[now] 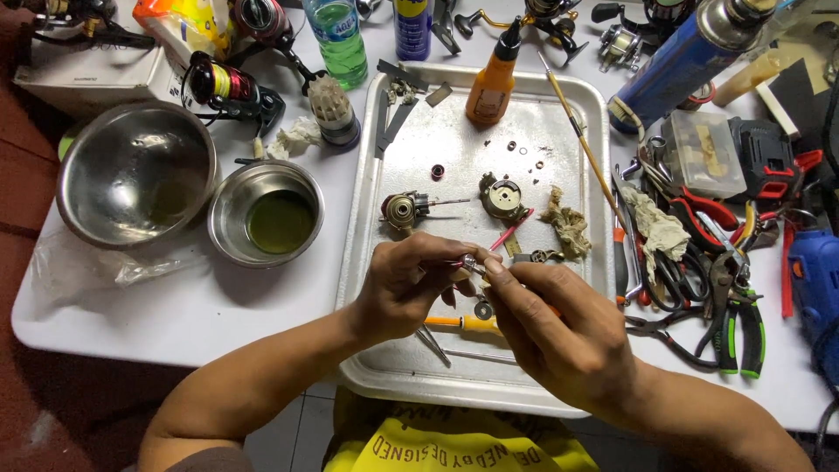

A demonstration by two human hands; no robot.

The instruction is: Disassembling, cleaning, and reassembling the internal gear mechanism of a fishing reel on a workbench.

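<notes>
Both hands, left hand (pixel 404 284) and right hand (pixel 551 328), have fingers pinched on a small metal part (pixel 472 262) over the tray (pixel 454 376) of reel bits; small bowl (pixel 266 212) holds greenish oil.

White table (pixel 218 306) bearing metal tray (pixel 384 210), two steel bowls (pixel 135 170), bottles (pixel 336 35), pliers (pixel 734 315), blue drill (pixel 813 280), plastic box (pixel 703 153).

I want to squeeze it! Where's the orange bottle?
In the head view, the orange squeeze bottle stands upright at the far edge of the metal tray, right of the green water bottle and beside the thin brush.
</notes>
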